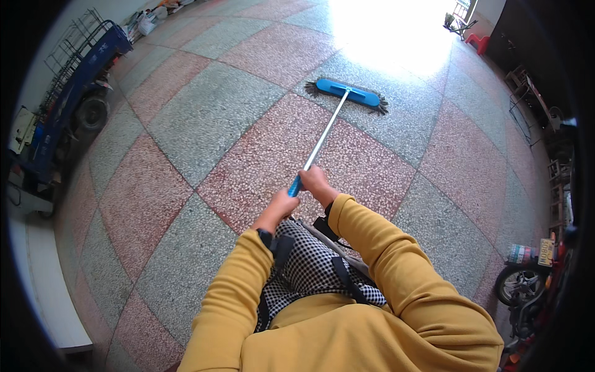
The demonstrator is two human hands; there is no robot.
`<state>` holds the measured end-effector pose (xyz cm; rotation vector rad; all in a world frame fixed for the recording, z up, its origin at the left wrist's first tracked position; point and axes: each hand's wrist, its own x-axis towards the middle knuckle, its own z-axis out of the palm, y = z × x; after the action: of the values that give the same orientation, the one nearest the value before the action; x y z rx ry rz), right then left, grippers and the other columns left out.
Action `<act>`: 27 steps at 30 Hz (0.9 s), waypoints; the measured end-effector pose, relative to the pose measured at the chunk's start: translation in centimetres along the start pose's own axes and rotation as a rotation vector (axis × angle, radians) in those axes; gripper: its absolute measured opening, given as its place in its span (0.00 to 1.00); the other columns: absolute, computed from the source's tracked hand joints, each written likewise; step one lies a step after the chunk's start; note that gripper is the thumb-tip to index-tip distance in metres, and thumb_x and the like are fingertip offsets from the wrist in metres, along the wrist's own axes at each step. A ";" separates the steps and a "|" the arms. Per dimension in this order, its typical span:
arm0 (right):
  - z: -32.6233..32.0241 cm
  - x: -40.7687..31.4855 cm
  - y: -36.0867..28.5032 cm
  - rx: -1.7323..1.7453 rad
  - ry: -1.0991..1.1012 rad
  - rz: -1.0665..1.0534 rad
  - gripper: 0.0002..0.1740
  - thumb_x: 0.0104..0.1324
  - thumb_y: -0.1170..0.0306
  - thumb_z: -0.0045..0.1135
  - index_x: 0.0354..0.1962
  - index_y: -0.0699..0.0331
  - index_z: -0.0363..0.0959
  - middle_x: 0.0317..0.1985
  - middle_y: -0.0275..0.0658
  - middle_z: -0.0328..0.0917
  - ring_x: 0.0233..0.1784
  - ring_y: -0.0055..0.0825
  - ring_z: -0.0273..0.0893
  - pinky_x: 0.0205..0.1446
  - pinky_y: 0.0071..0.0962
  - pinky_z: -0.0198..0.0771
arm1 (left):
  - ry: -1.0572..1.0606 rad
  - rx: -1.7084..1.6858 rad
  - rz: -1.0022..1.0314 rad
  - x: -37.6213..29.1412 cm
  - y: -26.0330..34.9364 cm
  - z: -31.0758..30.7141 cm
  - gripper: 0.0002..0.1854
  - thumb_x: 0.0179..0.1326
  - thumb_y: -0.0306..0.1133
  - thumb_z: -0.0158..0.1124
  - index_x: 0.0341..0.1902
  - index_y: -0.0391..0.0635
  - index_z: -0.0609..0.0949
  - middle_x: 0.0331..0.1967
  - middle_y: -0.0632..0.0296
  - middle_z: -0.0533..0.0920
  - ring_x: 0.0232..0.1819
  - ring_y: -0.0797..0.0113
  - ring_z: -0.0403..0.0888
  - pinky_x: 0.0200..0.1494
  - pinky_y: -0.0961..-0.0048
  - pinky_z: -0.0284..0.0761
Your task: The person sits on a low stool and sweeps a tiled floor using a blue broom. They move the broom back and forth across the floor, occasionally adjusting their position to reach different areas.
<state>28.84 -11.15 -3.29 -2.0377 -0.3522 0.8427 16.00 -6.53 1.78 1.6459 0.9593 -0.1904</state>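
Observation:
A flat dust mop with a blue plate head (327, 86) and dark fringe lies against the terrazzo floor ahead of me. Its silvery pole (325, 132) slopes back towards my body and ends in a blue grip (294, 187). My left hand (283, 203) is closed around the lower end of that grip, close to my checked trousers. Slightly farther up, my right hand (315, 180) grasps the handle where blue grip meets metal. The pole's very end is hidden by my left hand.
A blue cargo vehicle (69, 88) stands along the left wall, with a pale ledge (51, 279) nearer me. On the right are a motorcycle (520, 283), a folding table (530, 90) and a red plastic stool (479, 43). Bright light floods the far floor.

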 end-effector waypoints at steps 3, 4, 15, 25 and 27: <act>2.1 -2.2 -1.4 0.286 -0.211 0.012 0.18 0.61 0.66 0.41 0.34 0.77 0.68 0.23 0.46 0.74 0.19 0.34 0.76 0.19 0.28 0.74 | 0.019 -0.128 -0.003 -4.4 -2.1 -4.5 0.11 0.50 0.34 0.62 0.25 0.43 0.70 0.11 0.70 0.65 0.07 0.77 0.60 0.10 0.77 0.53; 3.0 -2.7 -2.0 0.363 -0.279 0.025 0.16 0.61 0.68 0.41 0.35 0.78 0.67 0.27 0.48 0.74 0.23 0.35 0.77 0.22 0.29 0.76 | 0.000 -0.233 -0.013 -6.6 -2.6 -6.3 0.11 0.50 0.35 0.62 0.25 0.44 0.70 0.10 0.71 0.65 0.07 0.79 0.59 0.09 0.78 0.53; 17.8 -21.3 -4.8 0.807 -0.689 0.826 0.19 0.62 0.68 0.30 0.46 0.74 0.51 0.42 0.59 0.64 0.44 0.54 0.70 0.41 0.63 0.67 | 0.392 -0.267 -0.403 -41.1 -8.8 -13.5 0.10 0.51 0.32 0.60 0.33 0.39 0.73 0.13 0.70 0.67 0.08 0.82 0.59 0.08 0.82 0.52; 24.5 -26.7 -3.3 0.500 -1.166 0.778 0.24 0.62 0.64 0.32 0.47 0.78 0.51 0.45 0.60 0.63 0.46 0.59 0.67 0.45 0.64 0.65 | 0.587 -0.686 -0.504 -47.8 -8.2 -6.5 0.04 0.57 0.29 0.55 0.32 0.45 0.70 0.15 0.70 0.66 0.09 0.83 0.56 0.10 0.85 0.51; 25.7 -23.8 -3.6 0.612 -1.010 0.775 0.20 0.61 0.67 0.39 0.45 0.75 0.53 0.39 0.59 0.66 0.39 0.56 0.72 0.38 0.63 0.68 | 0.536 -0.785 -0.505 -44.6 -8.8 -6.6 0.06 0.54 0.30 0.58 0.33 0.43 0.73 0.16 0.64 0.71 0.10 0.76 0.62 0.12 0.80 0.59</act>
<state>-5.75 -5.68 -0.02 -1.0058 0.1940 2.1339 -21.27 -22.19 23.53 0.7104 1.5970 0.2846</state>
